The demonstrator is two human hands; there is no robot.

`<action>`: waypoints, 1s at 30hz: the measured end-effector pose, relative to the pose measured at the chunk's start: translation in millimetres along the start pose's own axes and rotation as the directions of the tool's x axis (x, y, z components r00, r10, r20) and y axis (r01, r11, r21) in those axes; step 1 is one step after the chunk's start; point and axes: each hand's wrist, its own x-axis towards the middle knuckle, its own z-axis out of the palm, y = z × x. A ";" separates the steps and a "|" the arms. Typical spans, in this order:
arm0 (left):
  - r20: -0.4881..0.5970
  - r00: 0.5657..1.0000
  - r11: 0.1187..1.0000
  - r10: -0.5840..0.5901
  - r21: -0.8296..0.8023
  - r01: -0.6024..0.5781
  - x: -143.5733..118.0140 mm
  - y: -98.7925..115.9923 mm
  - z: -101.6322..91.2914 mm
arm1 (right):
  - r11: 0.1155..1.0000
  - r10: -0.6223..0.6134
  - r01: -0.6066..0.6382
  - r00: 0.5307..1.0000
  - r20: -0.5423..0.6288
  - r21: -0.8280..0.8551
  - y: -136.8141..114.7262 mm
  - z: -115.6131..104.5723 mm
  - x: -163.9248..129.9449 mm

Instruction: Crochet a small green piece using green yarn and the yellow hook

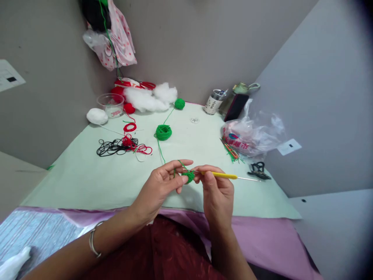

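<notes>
Between thumb and fingers, my left hand (pixel 159 184) pinches a small green crochet piece (pixel 189 177). Green yarn runs over the raised index finger of that hand and back to a wound ball of green yarn (pixel 163 132) on the table. My right hand (pixel 217 190) grips a crochet hook (pixel 223 175) with a yellow handle and metal ends. The hook's left tip meets the top of the green piece; its other end points right. Whether the tip is inside a loop is too small to tell.
Black cord (pixel 112 147) and red yarn (pixel 129 127) lie tangled at left. White stuffing (pixel 145 99), a clear tub (pixel 110 105) and a smaller green ball (pixel 180 104) sit at the back. A plastic bag (pixel 250 134), a phone (pixel 236 107) and a black hair claw (pixel 258 171) are at right.
</notes>
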 end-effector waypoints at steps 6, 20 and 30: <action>-0.021 1.000 0.999 0.019 0.028 -0.018 -1.3 1.1 1.0 | 0.998 0.019 -0.020 1.000 0.009 0.059 -2.6 2.8 -0.6; -0.077 0.984 0.950 0.163 0.281 -0.136 -5.6 3.1 0.0 | 0.884 -0.310 0.346 0.937 0.158 -0.314 -16.3 1.5 -6.9; -0.112 0.992 0.991 0.057 0.123 -0.043 -2.1 -0.8 -0.7 | 0.531 -0.602 0.668 0.730 0.324 -0.521 1.6 5.6 -12.6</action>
